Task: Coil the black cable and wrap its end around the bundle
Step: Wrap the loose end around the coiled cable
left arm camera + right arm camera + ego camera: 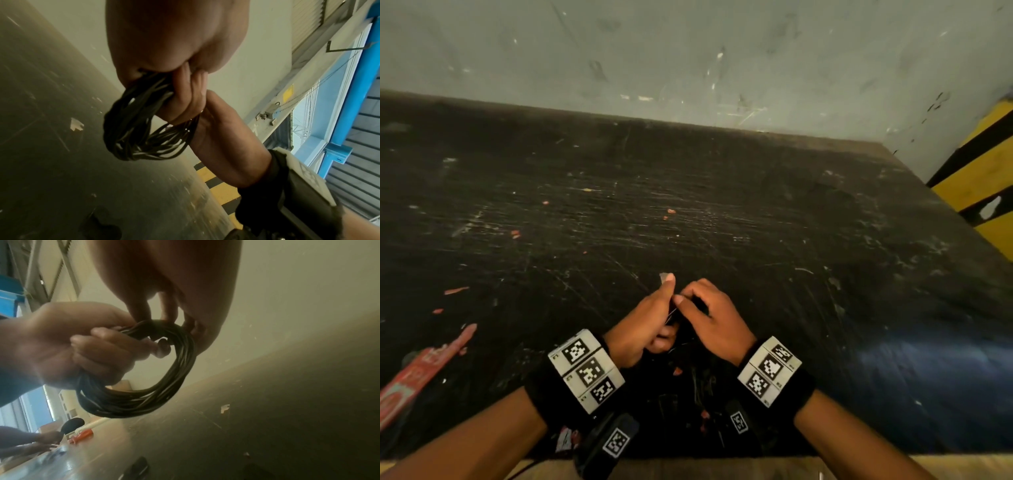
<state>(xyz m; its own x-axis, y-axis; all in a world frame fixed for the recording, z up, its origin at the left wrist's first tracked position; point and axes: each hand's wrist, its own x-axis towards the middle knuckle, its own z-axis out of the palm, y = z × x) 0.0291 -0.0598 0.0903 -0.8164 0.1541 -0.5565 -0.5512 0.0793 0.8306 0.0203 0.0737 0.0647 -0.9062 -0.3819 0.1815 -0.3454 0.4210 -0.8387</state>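
Observation:
The black cable (168, 382) is a thin cord wound into a small round coil of several loops, held in the air just above the dark table (756, 222). My left hand (647, 322) grips one side of the coil (131, 129) with its fingers (98, 345) curled round the strands. My right hand (712, 315) pinches the top of the coil with its fingertips (141, 311). The two hands touch at the table's near edge. In the head view they hide nearly all of the cable, and no frame shows its loose end clearly.
A scuffed pale wall (688, 51) runs behind the table. A red wrapper (417, 373) lies near the left front edge. A yellow-and-black striped barrier (976, 178) stands at the right. Another person's hands with a black object (72, 425) show far left in the right wrist view.

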